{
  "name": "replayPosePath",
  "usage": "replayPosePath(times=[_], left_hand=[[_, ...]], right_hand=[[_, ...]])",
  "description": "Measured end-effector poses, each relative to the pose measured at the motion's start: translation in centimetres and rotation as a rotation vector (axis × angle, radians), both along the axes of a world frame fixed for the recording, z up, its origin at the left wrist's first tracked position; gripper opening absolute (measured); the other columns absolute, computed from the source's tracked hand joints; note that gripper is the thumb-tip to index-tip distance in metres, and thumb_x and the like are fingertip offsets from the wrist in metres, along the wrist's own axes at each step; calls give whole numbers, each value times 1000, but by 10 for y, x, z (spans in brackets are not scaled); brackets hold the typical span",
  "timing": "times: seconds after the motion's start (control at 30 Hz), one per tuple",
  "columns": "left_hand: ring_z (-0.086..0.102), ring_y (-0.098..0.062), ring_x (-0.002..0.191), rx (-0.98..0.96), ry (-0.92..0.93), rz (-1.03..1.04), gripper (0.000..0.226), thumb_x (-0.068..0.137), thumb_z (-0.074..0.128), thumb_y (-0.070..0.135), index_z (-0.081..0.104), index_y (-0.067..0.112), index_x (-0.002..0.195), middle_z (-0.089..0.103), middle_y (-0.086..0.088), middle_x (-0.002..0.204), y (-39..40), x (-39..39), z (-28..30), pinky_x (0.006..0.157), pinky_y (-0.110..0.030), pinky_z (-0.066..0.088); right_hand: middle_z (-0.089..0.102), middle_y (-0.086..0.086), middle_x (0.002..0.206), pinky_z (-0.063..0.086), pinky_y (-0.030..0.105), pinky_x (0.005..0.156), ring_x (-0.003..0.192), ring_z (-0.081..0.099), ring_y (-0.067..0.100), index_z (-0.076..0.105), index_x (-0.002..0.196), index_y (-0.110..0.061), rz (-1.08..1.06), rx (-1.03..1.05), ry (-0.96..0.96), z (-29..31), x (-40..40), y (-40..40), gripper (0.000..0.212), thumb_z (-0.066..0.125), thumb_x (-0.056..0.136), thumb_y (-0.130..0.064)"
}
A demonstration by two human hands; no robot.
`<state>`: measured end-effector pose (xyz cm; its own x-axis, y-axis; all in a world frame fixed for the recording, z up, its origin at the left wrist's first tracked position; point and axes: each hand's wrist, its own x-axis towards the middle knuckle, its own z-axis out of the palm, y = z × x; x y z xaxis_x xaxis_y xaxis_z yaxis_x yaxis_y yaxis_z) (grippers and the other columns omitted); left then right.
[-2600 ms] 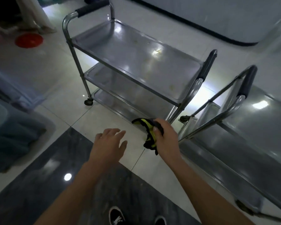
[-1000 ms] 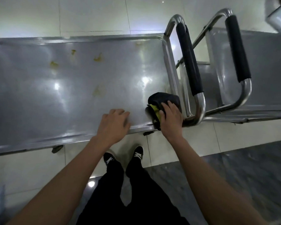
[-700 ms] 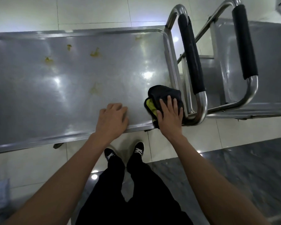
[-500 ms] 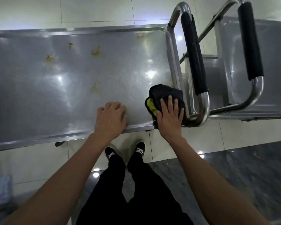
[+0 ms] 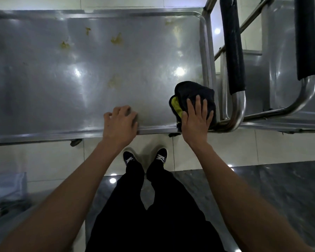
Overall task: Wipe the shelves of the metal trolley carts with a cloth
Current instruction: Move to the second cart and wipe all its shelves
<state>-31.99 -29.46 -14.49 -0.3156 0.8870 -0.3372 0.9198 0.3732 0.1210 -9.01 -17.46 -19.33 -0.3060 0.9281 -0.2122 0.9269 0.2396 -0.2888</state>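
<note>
The nearer metal trolley cart (image 5: 98, 73) shows its flat steel top shelf, dull and glossy by patches, with a raised rim all round and yellowish smears toward its far edge and middle. A crumpled black cloth (image 5: 193, 91) with a yellow patch on its left side lies in the shelf's near right corner, against the rim. Just beside that end stands a second trolley cart (image 5: 280, 60), its black-padded handle (image 5: 306, 39) running alongside the first cart's black-padded handle (image 5: 233, 44).
</note>
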Motion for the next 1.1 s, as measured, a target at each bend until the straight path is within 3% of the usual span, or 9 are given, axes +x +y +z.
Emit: replayPosePath(times=[0.4,0.63,1.1], left_hand=[[42,-28,132,25,-57,-75,35,98,48,36,62,28,129,47,1,146,-6,-19,1,110,-57,24],[47,-27,123,103,-46,-14,29,93,54,32,65,22,119,55,0,134,-43,-64,-1,101,-48,32],[49,-26,122,112,-73,-7,30,94,53,30,66,18,118,56,-2,132,-91,-130,-4,102,-47,31]], right_hand=[[5,2,168,-2,56,122,155,-3,25,20,159,-26,65,-6,-32,2,-39,-29,54,30,107,-35],[8,5,168,0,59,121,154,1,29,21,159,-25,48,37,-56,-2,-78,-54,55,29,106,-36],[7,6,168,-1,59,120,154,0,29,21,159,-24,136,56,-56,-8,-189,-121,57,20,104,-40]])
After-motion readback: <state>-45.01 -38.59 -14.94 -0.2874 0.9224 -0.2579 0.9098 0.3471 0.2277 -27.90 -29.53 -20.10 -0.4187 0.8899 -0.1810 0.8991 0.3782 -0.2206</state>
